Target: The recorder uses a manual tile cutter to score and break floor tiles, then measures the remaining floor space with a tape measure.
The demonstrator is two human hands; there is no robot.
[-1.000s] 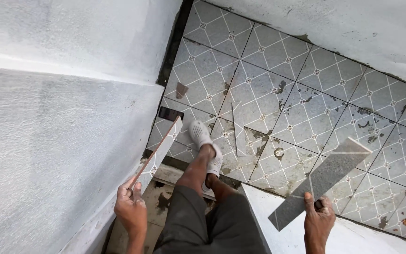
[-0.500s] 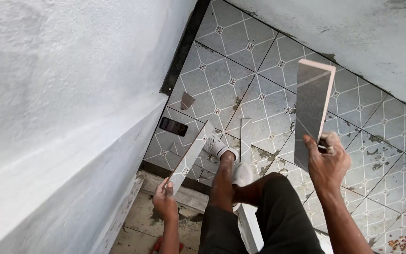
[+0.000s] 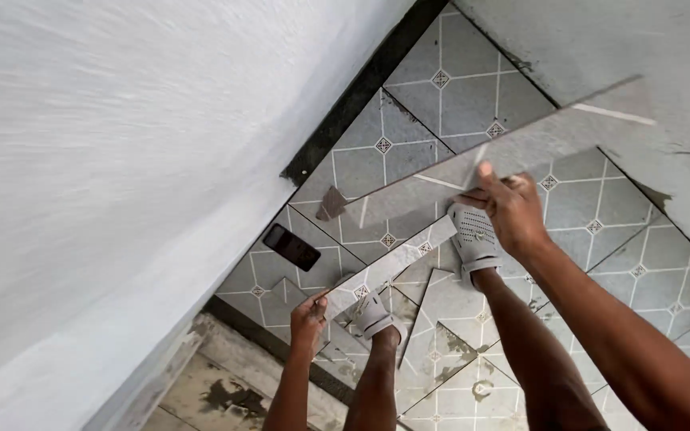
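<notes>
While the right hand (image 3: 513,209) grips a large grey tile piece (image 3: 521,156) at its lower edge, with the fingers closed over it, the piece is held in the air, slanting from lower left to upper right across the far right of the scene. The left hand (image 3: 309,315) is clenched on the near end of a narrow tile strip (image 3: 393,263), which runs up and to the right until its far end meets the lower edge of the large piece. Both pieces are above a patterned tiled floor (image 3: 457,88). Two feet in grey sandals (image 3: 473,239) stand on the floor below the hands. A dark phone (image 3: 291,247) lies flat on the floor to the left, near a white plastered wall (image 3: 121,160).
</notes>
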